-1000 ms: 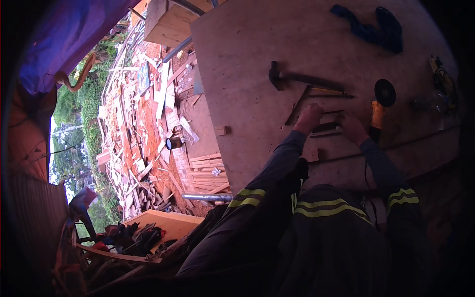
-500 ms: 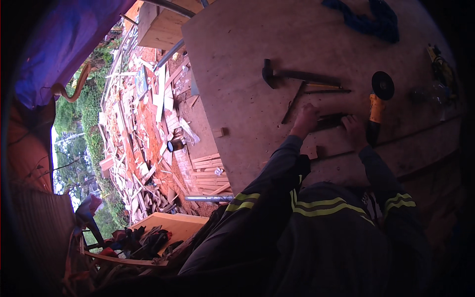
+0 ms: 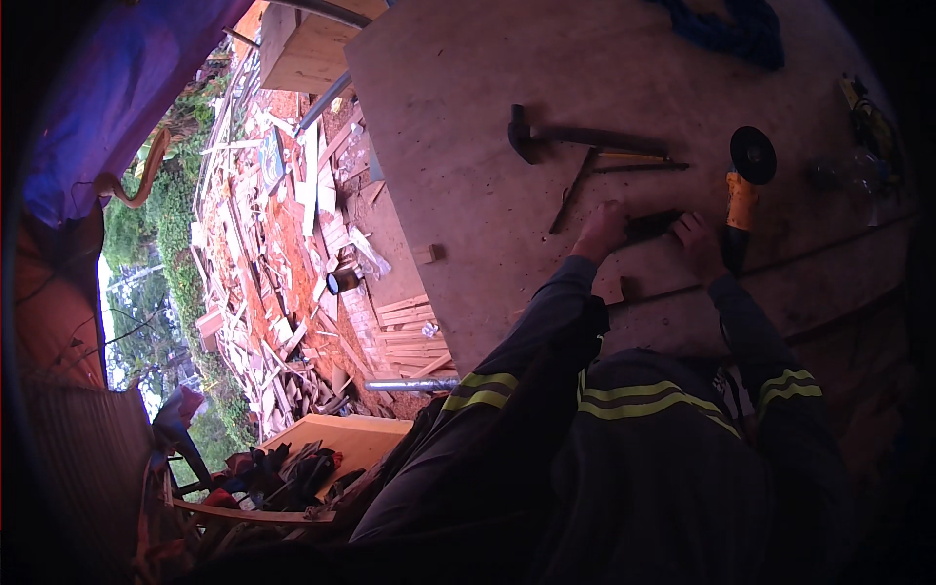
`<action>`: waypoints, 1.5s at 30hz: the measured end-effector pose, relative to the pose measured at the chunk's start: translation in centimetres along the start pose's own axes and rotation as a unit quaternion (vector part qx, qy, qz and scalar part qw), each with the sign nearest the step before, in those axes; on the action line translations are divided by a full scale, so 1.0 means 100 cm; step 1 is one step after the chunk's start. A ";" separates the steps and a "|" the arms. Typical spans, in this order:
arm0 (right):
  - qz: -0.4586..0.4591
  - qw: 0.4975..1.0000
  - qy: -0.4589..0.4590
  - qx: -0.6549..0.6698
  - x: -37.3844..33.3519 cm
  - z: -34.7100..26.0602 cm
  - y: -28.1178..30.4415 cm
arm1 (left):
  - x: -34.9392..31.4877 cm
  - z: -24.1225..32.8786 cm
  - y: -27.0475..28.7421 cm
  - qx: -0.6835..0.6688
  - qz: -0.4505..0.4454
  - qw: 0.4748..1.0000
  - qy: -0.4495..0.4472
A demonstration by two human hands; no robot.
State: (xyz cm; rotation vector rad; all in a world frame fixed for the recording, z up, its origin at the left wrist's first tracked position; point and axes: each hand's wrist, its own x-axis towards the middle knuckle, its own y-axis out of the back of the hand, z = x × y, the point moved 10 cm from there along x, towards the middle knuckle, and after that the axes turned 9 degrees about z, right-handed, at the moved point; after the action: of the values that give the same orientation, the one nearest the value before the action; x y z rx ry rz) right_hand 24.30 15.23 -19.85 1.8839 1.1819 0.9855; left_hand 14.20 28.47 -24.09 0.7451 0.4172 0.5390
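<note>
Both my hands are at a dark, flat, bar-like piece [image 3: 651,226], low over the wooden tabletop [image 3: 458,146]; its kind is too dim to tell. My left hand [image 3: 602,230] has its fingers closed on the left end. My right hand [image 3: 698,244] grips the right end, fingers curled. Beyond them lies a hammer [image 3: 604,141], head to the left. Two thin dark strips lie by its handle, one slanted strip [image 3: 573,190] and one level strip [image 3: 642,167]. Just right of my right hand rests a yellow angle grinder [image 3: 742,203] with a dark disc.
A blue cloth [image 3: 746,39] lies at the table's far edge, a yellow-and-black tool [image 3: 866,122] at the far right. Small wood blocks sit at the left edge [image 3: 426,253] and near my left forearm [image 3: 612,290]. Left of the table, scrap wood [image 3: 292,253] covers the ground.
The view has shifted slightly, so the tabletop things appear a little higher and to the left. The dark piece looks slightly turned between my hands, which still hold both ends.
</note>
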 end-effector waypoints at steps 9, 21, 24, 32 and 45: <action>0.011 0.990 -0.141 0.025 0.007 0.017 0.020 | -0.025 -0.029 0.056 -0.030 0.122 0.990 0.059; -0.043 0.982 -0.156 -0.096 0.014 0.005 0.026 | -0.076 -0.061 0.060 0.035 0.137 0.967 0.212; -0.030 0.975 -0.171 -0.135 0.015 0.009 0.032 | -0.082 -0.073 0.050 0.016 0.073 0.958 0.278; -0.051 0.978 -0.199 -0.043 0.007 0.031 0.011 | -0.052 -0.049 0.046 0.078 0.096 0.992 0.015; -0.038 0.972 -0.231 0.001 0.002 0.045 0.006 | -0.052 -0.040 0.041 -0.056 0.113 0.991 0.047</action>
State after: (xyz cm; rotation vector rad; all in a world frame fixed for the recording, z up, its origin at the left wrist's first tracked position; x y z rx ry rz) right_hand 28.54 14.49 -21.39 1.9153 0.9626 0.4651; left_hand 6.73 29.98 -22.92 0.6633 0.3881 0.8066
